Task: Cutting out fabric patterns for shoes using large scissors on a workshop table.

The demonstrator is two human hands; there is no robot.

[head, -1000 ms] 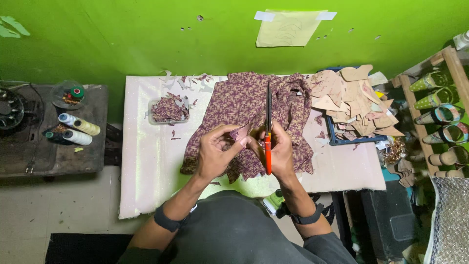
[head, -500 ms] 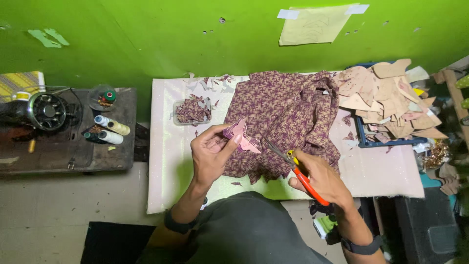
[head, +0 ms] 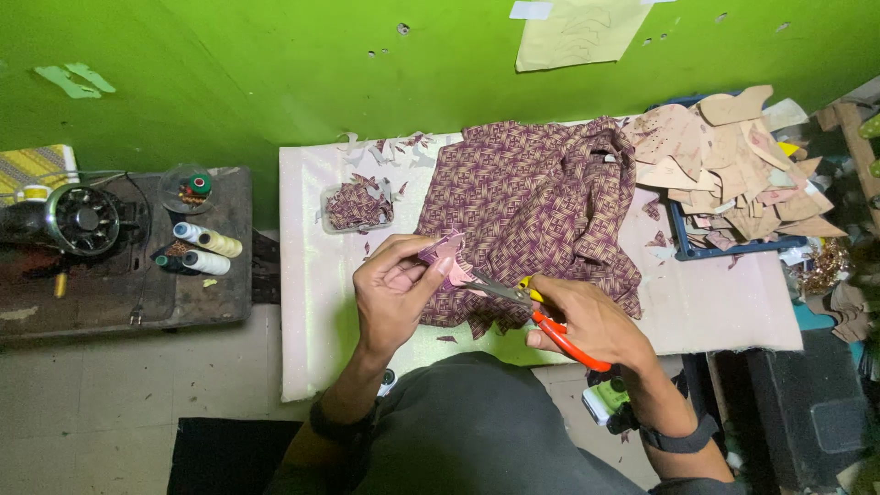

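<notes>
My left hand (head: 396,291) pinches a small pink piece of cut fabric (head: 446,251) above the front of the white table (head: 312,302). My right hand (head: 591,321) grips orange-handled scissors (head: 536,312), and their blades point left at the pink piece, touching its lower edge. Behind both hands lies a crumpled purple patterned cloth (head: 536,206), spread over the middle of the table.
A clear tub of fabric scraps (head: 356,205) stands at the back left of the table. Stacked tan card patterns (head: 733,170) fill a blue tray at the right. A dark side table on the left holds a sewing machine (head: 78,220) and thread spools (head: 206,252).
The scissors have swung from upright over the cloth down to my right and now meet the pink piece. My left hand has lifted that piece off the cloth. The view has shifted left.
</notes>
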